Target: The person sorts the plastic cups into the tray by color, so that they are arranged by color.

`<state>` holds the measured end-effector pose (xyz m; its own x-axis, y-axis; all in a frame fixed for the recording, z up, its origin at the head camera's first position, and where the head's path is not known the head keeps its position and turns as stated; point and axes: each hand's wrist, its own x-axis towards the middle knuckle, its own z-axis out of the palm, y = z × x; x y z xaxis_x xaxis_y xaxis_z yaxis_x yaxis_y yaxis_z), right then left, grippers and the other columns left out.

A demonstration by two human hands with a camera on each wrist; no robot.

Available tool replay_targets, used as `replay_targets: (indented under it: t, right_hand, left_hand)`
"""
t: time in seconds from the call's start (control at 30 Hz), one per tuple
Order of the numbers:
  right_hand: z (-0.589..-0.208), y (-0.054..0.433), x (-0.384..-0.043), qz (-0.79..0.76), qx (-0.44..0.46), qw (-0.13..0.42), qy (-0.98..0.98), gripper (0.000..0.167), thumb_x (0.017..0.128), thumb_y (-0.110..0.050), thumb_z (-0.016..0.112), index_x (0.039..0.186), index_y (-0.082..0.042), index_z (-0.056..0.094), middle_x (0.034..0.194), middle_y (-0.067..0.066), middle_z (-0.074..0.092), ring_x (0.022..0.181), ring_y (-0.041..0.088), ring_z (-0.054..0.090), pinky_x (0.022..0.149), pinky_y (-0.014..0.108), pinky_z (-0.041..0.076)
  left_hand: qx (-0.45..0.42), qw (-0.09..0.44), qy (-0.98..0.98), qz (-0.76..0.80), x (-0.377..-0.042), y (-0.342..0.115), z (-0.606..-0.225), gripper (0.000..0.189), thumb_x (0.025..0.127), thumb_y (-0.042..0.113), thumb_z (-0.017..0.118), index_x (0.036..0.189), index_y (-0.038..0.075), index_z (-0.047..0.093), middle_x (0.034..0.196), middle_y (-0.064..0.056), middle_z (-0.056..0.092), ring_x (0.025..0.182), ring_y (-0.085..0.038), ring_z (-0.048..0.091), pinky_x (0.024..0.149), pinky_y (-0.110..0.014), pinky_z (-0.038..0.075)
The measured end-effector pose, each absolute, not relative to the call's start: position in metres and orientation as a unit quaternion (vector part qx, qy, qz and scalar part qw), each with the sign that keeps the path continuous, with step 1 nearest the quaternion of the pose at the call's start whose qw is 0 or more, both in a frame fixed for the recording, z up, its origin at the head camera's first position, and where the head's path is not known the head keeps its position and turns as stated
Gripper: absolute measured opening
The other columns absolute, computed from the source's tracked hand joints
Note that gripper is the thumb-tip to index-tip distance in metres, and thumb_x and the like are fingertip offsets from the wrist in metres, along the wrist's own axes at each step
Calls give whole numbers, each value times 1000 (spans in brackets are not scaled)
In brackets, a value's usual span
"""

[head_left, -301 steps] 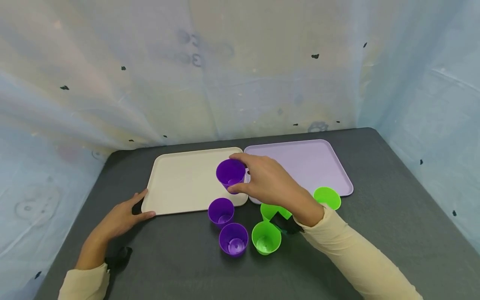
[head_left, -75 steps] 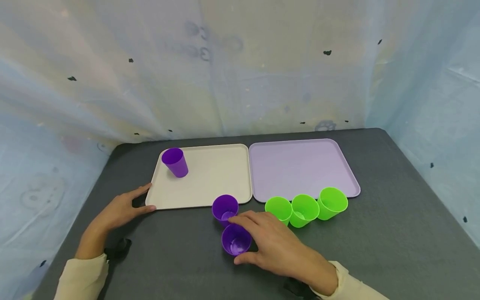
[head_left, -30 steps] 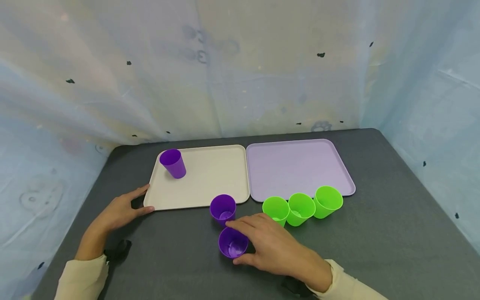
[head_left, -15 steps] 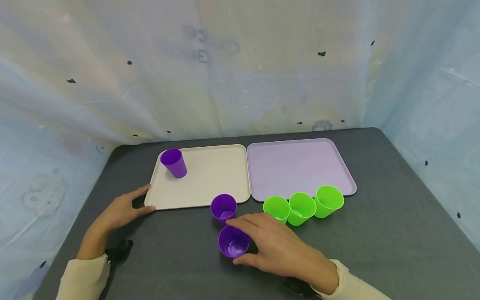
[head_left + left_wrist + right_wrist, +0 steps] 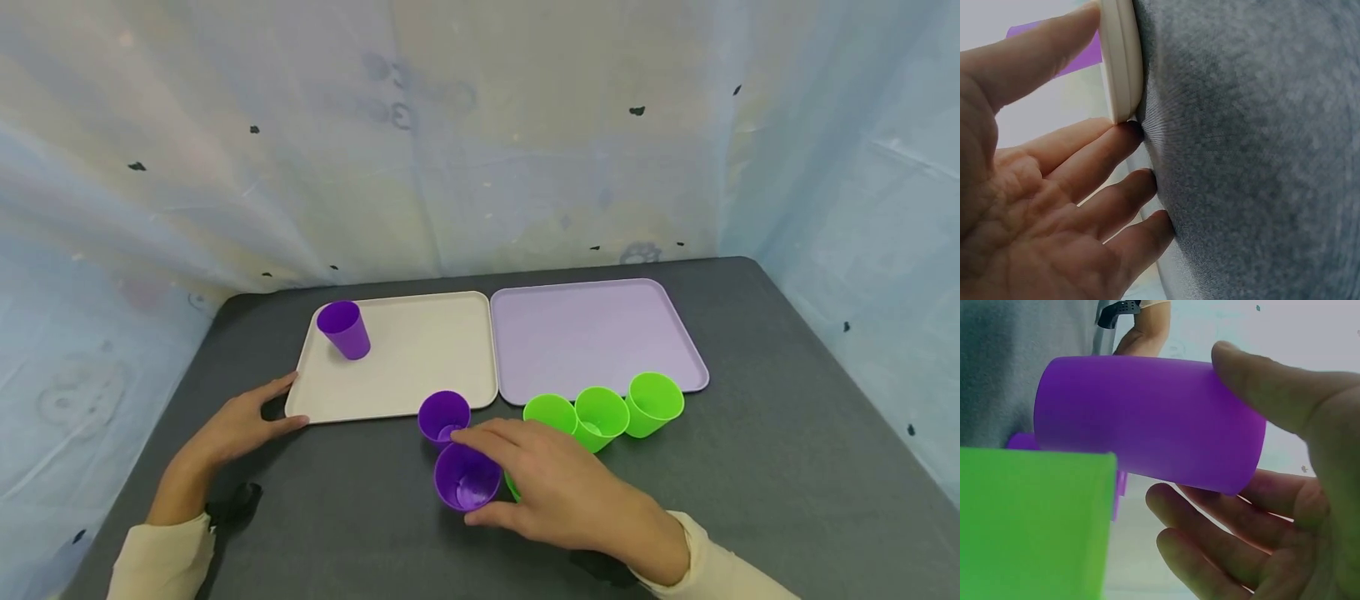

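My right hand (image 5: pixel 558 483) grips a purple cup (image 5: pixel 467 479) at its rim, thumb on the near side and fingers on the far side. In the right wrist view that purple cup (image 5: pixel 1141 422) lies between thumb and fingers, with a green cup (image 5: pixel 1029 525) in front of its lower part. A second purple cup (image 5: pixel 438 412) stands just behind it. My left hand (image 5: pixel 238 427) rests at the front left corner of the beige tray (image 5: pixel 405 375), fingers fairly straight. In the left wrist view, thumb and fingertips touch the tray's edge (image 5: pixel 1124 69).
A third purple cup (image 5: pixel 347 333) stands at the beige tray's left end. The lilac tray (image 5: pixel 592 333) adjoins it on the right. Three green cups (image 5: pixel 602 417) stand in a row before the lilac tray; another green cup (image 5: pixel 512 487) is mostly hidden behind my right hand.
Ten seconds ago my right hand held a purple cup over the beige tray; one now stands at its left end. Just now the gripped cup has risen slightly. The left hand stays put.
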<state>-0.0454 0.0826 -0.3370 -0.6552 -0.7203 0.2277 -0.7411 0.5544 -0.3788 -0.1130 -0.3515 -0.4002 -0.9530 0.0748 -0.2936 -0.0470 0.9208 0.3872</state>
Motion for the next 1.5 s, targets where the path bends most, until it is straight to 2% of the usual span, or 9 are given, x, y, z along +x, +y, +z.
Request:
replay_targets:
  t: [0.33, 0.53, 0.73, 1.13, 1.5]
  right_hand:
    - [-323, 83, -55, 251, 414, 6, -875, 73, 80, -52, 79, 142, -22, 54, 129, -11, 63, 113, 4, 63, 94, 28, 54]
    - [-312, 82, -64, 264, 405, -2, -875, 72, 79, -52, 80, 141, -24, 55, 129, -12, 63, 118, 4, 62, 95, 29, 55]
    - [-299, 77, -81, 268, 408, 13, -873, 71, 79, -50, 81, 139, -22, 56, 129, -9, 64, 118, 7, 63, 95, 31, 55]
    - [-291, 57, -125, 268, 380, -13, -885, 72, 81, -47, 80, 142, -19, 54, 134, -5, 63, 122, 11, 60, 101, 32, 51]
    - [-288, 39, -153, 269, 365, -34, -891, 72, 82, -43, 81, 143, -17, 53, 135, -3, 62, 123, 13, 57, 97, 31, 52]
  left_hand:
    - [8, 148, 971, 189, -112, -351, -399, 100, 87, 59, 68, 157, 3, 24, 152, -37, 33, 137, -60, 32, 105, -74, 31]
    - [4, 154, 970, 185, -113, -351, -397, 99, 87, 57, 68, 157, 3, 24, 152, -37, 32, 136, -61, 32, 105, -75, 31]
    - [6, 150, 971, 185, -113, -351, -396, 98, 88, 56, 69, 157, 3, 24, 151, -38, 33, 136, -61, 33, 104, -74, 32]
    - [13, 144, 970, 195, -113, -349, -398, 99, 87, 58, 68, 157, 3, 25, 152, -37, 33, 136, -60, 33, 105, -74, 32]
    - [11, 141, 970, 197, -111, -350, -402, 100, 86, 59, 68, 157, 5, 25, 152, -36, 33, 136, -60, 32, 104, -74, 32]
